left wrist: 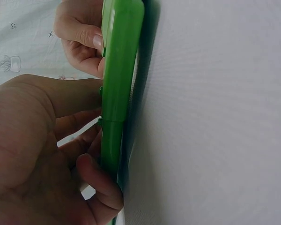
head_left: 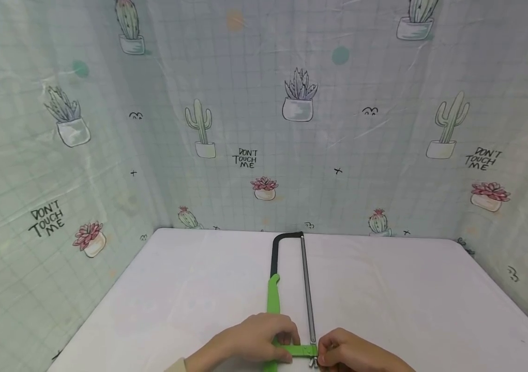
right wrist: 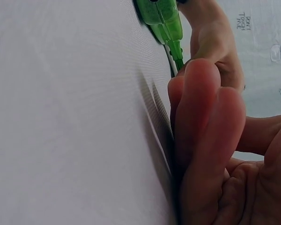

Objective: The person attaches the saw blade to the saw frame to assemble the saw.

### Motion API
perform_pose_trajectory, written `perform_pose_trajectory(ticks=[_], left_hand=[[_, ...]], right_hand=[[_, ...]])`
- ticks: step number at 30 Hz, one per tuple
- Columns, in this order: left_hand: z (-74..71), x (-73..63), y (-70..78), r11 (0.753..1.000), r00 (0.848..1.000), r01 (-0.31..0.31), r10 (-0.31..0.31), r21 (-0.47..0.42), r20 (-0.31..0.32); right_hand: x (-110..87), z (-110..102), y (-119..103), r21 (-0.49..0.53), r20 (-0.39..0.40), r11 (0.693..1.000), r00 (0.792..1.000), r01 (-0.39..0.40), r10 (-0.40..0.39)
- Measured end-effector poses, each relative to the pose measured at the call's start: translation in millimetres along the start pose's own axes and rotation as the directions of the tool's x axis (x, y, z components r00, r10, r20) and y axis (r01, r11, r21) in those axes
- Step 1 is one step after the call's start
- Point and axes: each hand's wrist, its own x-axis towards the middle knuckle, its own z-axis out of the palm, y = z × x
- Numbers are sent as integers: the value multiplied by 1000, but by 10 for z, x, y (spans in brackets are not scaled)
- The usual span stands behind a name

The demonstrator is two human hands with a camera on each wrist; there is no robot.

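A hacksaw lies flat on the white table, its black bow pointing away from me and its blade on the right. My left hand grips the green frame around the corner near the handle, thumb toward me. The green frame also crosses the left wrist view. At the right end of the green crosspiece, beside a small metal wing nut, my right hand has its thumb and index finger pinched together on the saw. The fingertips hide exactly which part they pinch. In the right wrist view, curled fingers rest against the tabletop.
The white table extends around the saw on both sides. A curtain printed with cacti and words encloses the table at the back, left and right.
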Motion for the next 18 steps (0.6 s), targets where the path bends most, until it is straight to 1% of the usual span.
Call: perform_pose_trajectory(ticks=[5,7,12,14,15,18], left_hand=[[-8,-30,7,1000,1000,10,-10,9,4],[-6,-35,11,1000,1000,16,-16,14,4],[-37,-41,22,999,999,35,-35,-7,3],[-72,-45,19,999,999,31,-31,-42,7],[-93,-48,12,998,1000,20,-20,-60,8],[-154,-57,-26,985,1000,-11,10,-171,-6]], right_hand=[[10,36,-14,29,-8,999,999,-32,33],[8,34,-20,14,-15,999,999,-39,39],[-1,-13,-17,-50,-12,999,1000,-19,18],[-7,-34,-11,-72,-3,997,1000,-9,9],[-11,-45,-9,-84,-1,996,1000,-9,9],[-44,-91,-18,-117,-6,993,1000,-12,12]])
